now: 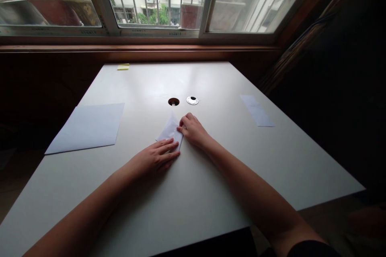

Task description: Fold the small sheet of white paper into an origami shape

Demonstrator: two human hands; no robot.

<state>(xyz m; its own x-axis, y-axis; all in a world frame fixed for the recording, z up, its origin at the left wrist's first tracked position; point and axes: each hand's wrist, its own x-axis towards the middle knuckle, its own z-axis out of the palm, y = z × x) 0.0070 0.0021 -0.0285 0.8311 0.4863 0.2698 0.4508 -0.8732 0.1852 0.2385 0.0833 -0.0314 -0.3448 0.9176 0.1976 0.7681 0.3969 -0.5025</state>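
Observation:
A folded piece of white paper (169, 129) lies on the white table, its narrow point towards the window. My left hand (159, 154) rests flat on the near part of the paper, fingers stretched out across it. At the paper's right edge, my right hand (193, 129) has its thumb and curled fingers pinched together on that edge. The near corner of the paper is partly hidden under my left fingers.
White sheets (87, 128) lie at the table's left edge, and a narrow paper strip (257, 111) lies right. Beyond the folded paper are a round cable hole (173, 101) and a metal ring cover (192, 100). A yellow-edged slip (123, 67) sits at the far left.

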